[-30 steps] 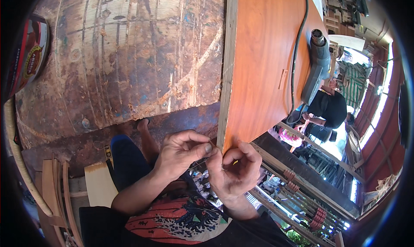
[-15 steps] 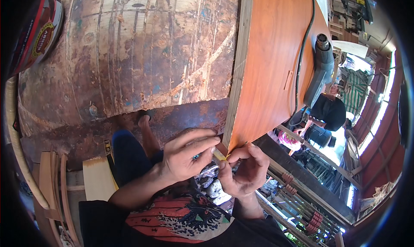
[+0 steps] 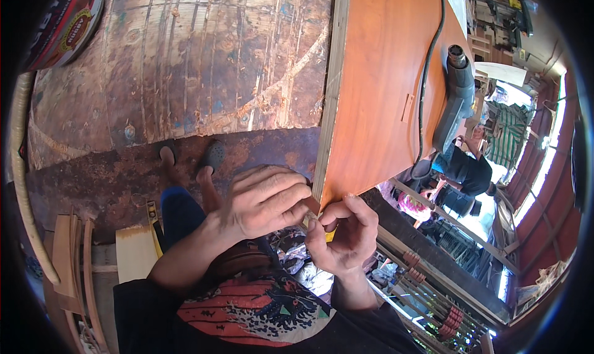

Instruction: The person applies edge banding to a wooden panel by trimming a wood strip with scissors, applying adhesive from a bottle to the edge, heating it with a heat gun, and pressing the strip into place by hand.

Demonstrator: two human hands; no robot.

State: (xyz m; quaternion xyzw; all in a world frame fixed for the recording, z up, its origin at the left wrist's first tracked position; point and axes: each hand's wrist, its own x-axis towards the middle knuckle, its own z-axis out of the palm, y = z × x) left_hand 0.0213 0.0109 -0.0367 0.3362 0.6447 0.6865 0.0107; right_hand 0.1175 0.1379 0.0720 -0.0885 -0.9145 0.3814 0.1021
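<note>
An orange wood-grain panel point(image 3: 377, 94) has a bare plywood edge, and both hands meet at its near corner. My left hand point(image 3: 266, 199) is closed, its bent fingers against the panel's edge by that corner; its fingertips are partly hidden. Just to the right, my right hand point(image 3: 343, 236) pinches a small yellow piece point(image 3: 330, 236) between thumb and curled fingers. Most of that piece is covered by the fingers, so its kind cannot be made out.
A grey heat gun point(image 3: 456, 100) lies on the panel with its black cord point(image 3: 427, 76). To the left is a stained, scored wooden worktop point(image 3: 185, 63) with a can point(image 3: 68, 26). Bar clamps point(image 3: 448, 320) stand at lower right. Another person point(image 3: 467, 168) is beyond the panel.
My left hand has closed in over the panel's corner, covering more of the small yellowish piece. The view has shifted slightly, showing more of the floor and my feet.
</note>
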